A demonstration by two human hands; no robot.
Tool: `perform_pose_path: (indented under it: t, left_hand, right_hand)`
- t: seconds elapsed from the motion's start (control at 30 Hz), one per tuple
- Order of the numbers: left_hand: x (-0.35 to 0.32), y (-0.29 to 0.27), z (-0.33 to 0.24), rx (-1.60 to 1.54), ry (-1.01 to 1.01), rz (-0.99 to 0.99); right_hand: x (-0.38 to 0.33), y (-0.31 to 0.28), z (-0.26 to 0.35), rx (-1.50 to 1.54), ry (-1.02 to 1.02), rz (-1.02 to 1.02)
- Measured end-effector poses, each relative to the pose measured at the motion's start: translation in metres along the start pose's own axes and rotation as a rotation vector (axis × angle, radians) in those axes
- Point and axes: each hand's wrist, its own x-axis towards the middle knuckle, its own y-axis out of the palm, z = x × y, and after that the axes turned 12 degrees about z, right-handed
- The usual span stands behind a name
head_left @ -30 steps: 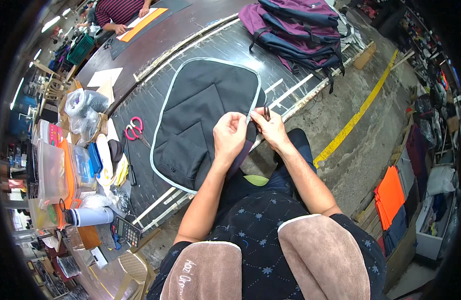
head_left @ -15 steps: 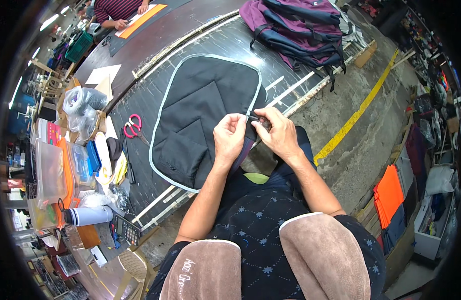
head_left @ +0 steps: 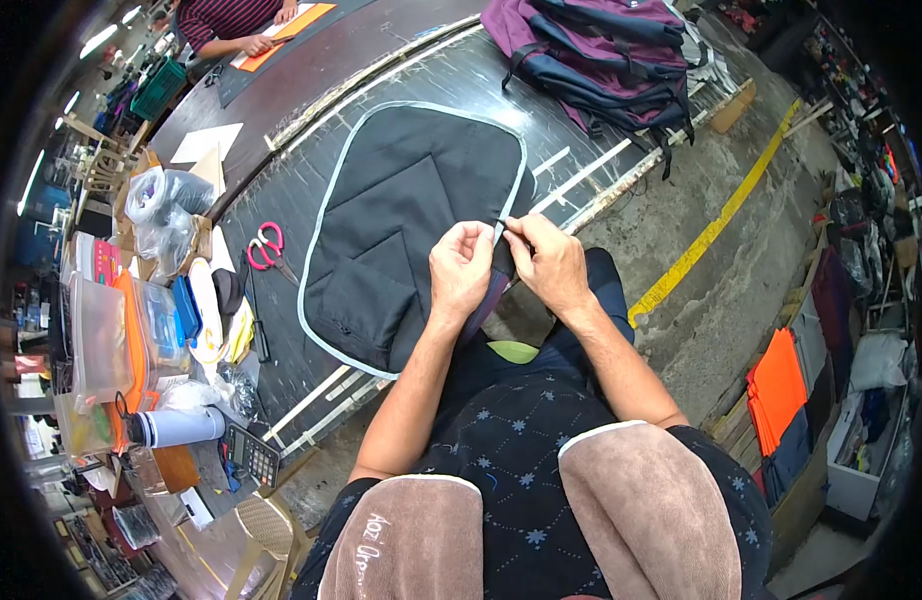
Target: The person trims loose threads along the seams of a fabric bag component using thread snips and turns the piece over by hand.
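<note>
A black fabric panel point(head_left: 381, 210) with rounded corners, a pale grey bound edge and stitched pocket flaps lies on the dark table. My left hand point(head_left: 461, 270) pinches the panel's right-hand edge near the front of the table, thumb against forefinger. Close beside it, my right hand point(head_left: 551, 260) is closed in a pinch at the same edge, the fingertips of the two hands almost meeting. A small dark bit shows at the right fingertips; its kind is too small to tell. Under my hands, a dark purple strip point(head_left: 489, 300) hangs from the panel.
Pink-handled scissors point(head_left: 269, 245) lie left of the panel. A purple and navy backpack point(head_left: 601, 60) rests at the table's far right. Plastic boxes, a white bottle point(head_left: 181, 428) and a calculator point(head_left: 251, 455) crowd the left. Across the table, another person handles an orange piece point(head_left: 281, 38).
My right hand has turned and its fingers have curled in more at the panel's edge. The dark object between its fingers shows less now. My left hand has barely moved.
</note>
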Motion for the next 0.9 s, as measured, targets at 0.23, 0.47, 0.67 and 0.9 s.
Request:
perform_pose_path:
  t: [0.23, 0.47, 0.67, 0.9]
  left_hand:
    - [-0.015, -0.029, -0.034, -0.066, 0.045, -0.062]
    - [-0.058, -0.194, -0.094, 0.145, 0.277, -0.610]
    - [-0.148, -0.293, -0.102, 1.695, -0.026, -1.052]
    - [-0.196, -0.229, -0.100, 1.567, -0.300, -0.029]
  right_hand:
    - [-0.004, -0.006, -0.002, 0.090, 0.119, -0.068]
    - [-0.016, -0.030, -0.027, 0.097, 0.299, -0.095]
    - [-0.032, -0.035, -0.055, 0.104, 0.409, -0.003]
    - [-0.038, -0.028, -0.064, 0.188, 0.446, 0.019]
